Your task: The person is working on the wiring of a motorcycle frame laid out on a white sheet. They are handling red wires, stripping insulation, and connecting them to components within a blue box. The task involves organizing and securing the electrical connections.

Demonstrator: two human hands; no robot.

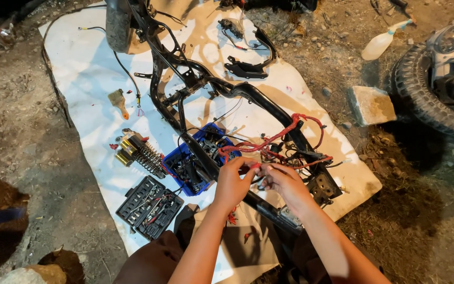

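Note:
A stripped black motorcycle frame lies across a white sheet on the dirt. A red-wrapped wiring harness runs along its rear part. My left hand and my right hand meet over the frame rail, both pinching a red piece of the harness between the fingertips. A blue tray full of dark parts sits just left of my left hand, under the frame.
Two coil shock absorbers and an open black socket set lie at the left on the sheet. A brush lies further back. A tyre, a stone block and a spray bottle stand right.

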